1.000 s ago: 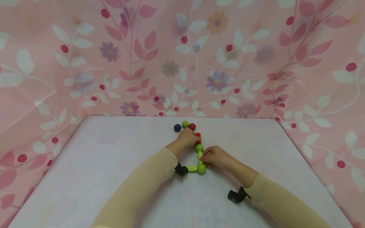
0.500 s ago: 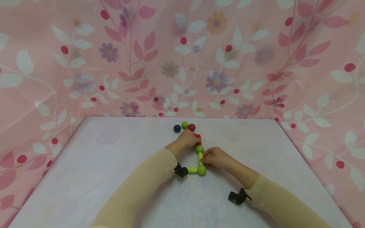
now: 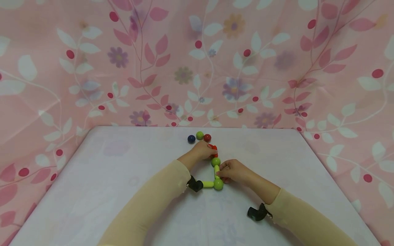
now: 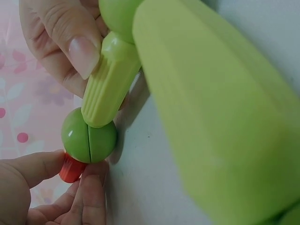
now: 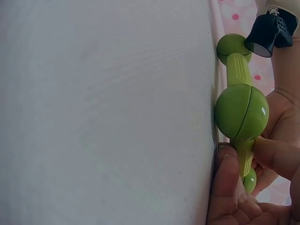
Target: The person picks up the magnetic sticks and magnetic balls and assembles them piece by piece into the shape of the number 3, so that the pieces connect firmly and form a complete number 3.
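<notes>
My left hand (image 3: 201, 150) pinches a short red rod (image 3: 215, 151) at the far end of a linked row of toy pieces. The rod meets a green ball (image 4: 89, 136); whether it is fully joined I cannot tell. My right hand (image 3: 234, 171) pinches a ribbed yellow-green rod (image 4: 110, 82) between thumb and fingers. That rod runs from this ball to a nearer green ball (image 5: 241, 112). From the nearer ball another yellow-green rod (image 3: 208, 184) extends left, its end hidden behind the left wrist camera in the head view. A further green ball (image 5: 233, 47) caps it in the right wrist view.
Behind the left hand lie a dark blue ball (image 3: 191, 139), a green ball (image 3: 199, 135) and a red ball (image 3: 207, 137). The white table (image 3: 123, 153) ends at a pink floral cloth (image 3: 184, 68). Black wrist cameras jut from both sleeves.
Both hands keep their pinches on the same rods. A little more red shows by the left fingers than one second ago. The head view has shifted slightly.
</notes>
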Demonstrator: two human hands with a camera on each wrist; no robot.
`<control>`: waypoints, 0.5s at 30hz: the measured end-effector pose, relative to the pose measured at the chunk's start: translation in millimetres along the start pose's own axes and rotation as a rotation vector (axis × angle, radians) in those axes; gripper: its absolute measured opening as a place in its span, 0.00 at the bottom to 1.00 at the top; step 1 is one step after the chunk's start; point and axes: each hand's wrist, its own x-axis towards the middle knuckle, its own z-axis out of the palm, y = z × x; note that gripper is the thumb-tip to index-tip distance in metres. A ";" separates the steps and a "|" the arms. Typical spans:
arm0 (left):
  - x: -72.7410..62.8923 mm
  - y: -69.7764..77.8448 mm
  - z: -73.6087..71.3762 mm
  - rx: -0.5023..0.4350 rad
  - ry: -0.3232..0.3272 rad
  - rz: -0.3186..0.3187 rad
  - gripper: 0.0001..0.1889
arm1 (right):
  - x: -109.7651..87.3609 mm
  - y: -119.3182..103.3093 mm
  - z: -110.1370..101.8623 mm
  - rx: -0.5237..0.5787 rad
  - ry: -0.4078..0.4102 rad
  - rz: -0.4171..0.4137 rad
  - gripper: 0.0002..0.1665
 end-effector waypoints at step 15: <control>-1.3 0.3 -1.2 -0.046 -0.019 -0.029 0.10 | -3.0 -0.1 1.0 0.017 -0.003 -0.009 0.15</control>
